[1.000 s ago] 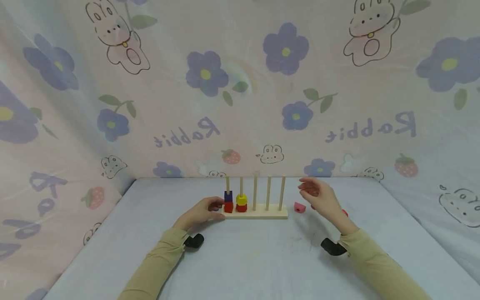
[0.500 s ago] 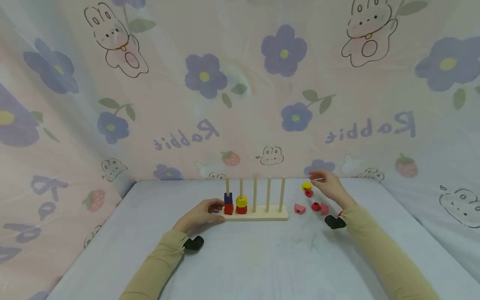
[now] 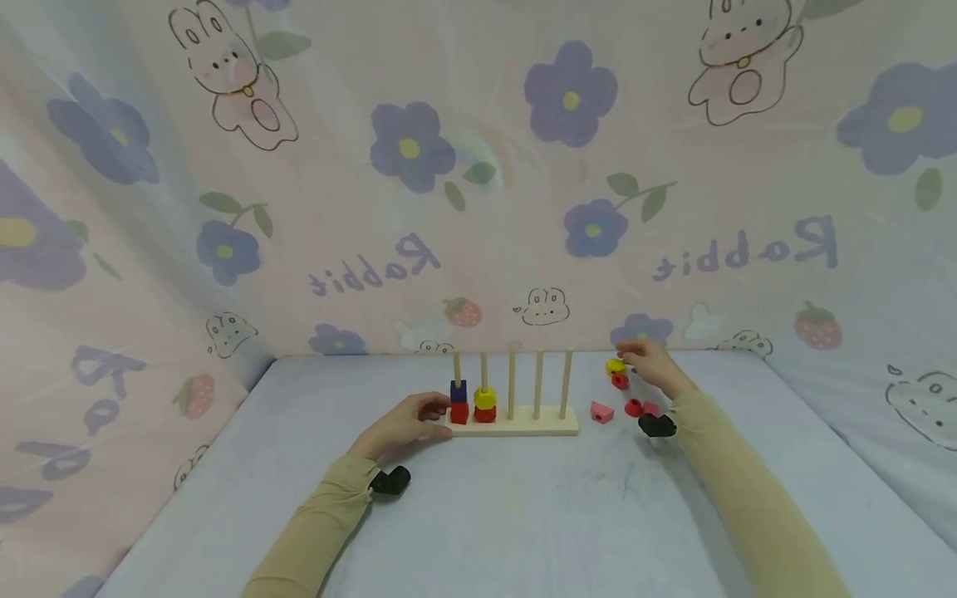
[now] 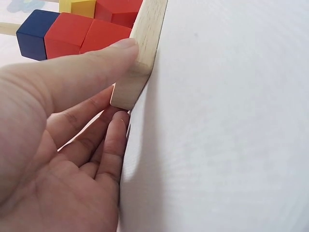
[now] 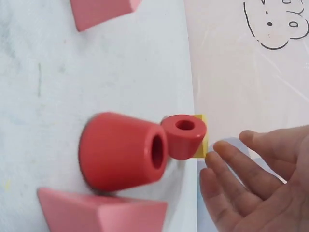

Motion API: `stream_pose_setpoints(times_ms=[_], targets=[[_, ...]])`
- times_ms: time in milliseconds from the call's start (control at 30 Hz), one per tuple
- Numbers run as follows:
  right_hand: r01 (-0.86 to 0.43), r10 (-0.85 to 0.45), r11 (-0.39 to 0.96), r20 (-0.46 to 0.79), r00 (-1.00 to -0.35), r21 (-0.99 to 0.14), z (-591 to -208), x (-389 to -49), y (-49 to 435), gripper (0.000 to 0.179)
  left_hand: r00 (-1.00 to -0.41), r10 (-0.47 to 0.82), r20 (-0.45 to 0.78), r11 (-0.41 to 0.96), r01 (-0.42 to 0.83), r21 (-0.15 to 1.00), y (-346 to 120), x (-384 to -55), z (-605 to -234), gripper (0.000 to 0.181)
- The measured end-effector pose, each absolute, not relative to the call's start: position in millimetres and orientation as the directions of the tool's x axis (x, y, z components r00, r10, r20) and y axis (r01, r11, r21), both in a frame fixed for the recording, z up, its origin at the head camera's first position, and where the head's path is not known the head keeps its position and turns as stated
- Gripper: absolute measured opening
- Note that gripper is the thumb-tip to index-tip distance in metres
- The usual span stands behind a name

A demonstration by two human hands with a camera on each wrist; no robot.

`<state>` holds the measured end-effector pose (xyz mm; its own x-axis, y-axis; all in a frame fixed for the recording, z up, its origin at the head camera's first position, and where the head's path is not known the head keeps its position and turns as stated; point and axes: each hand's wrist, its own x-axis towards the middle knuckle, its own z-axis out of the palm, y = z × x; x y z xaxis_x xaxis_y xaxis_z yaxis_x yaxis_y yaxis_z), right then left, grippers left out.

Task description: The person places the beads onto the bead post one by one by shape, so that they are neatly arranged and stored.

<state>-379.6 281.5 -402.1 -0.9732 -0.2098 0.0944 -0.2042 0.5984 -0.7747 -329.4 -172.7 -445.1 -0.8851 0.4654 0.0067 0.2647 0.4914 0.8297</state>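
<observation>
Your left hand (image 3: 404,423) pinches one end of the peg rack (image 3: 538,425) on the desk (image 3: 508,531).
Empty, fingers parted, your right hand (image 3: 652,366) hovers just beside the yellow bead (image 3: 615,366).

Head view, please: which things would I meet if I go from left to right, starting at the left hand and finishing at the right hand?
Left hand, dark blue block, stacked yellow block, third peg, fourth peg, fifth peg, leftmost pink block, right hand.

Two hands (image 3: 404,423) (image 3: 653,365), one base (image 3: 516,424), five pegs (image 3: 512,384); two red cones (image 5: 116,154) (image 5: 182,142), apparently two pink blocks (image 5: 104,9) (image 5: 125,217)
</observation>
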Motion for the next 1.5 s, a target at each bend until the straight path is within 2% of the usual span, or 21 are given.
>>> stream_pose_setpoints(times_ms=[400,667,1100,1500], targets=[[-0.168,-0.201,0.646,0.047,-0.979,-0.745,-408.9,-384.3,280.7,0.044,-0.889,0.458,-0.014,0.504,0.247,0.828,-172.5,-329.2,-442.6,0.055],[-0.202,-0.193,0.694,0.091,-0.977,-0.692,-410.1,-385.0,274.2,0.034,-0.887,0.462,-0.012,0.503,0.25,0.827,-172.4,-329.7,-442.7,0.056],[-0.104,-0.212,0.711,-0.071,-0.975,-0.695,-410.1,-385.6,272.5,0.037,-0.882,0.472,-0.007,0.497,0.259,0.828,-175.0,-333.2,-447.3,0.055],[-0.141,-0.23,0.694,-0.032,-0.973,-0.706,-411.8,-379.5,265.1,0.031,-0.881,0.474,-0.007,0.495,0.26,0.829,-173.5,-330.7,-446.3,0.056]])
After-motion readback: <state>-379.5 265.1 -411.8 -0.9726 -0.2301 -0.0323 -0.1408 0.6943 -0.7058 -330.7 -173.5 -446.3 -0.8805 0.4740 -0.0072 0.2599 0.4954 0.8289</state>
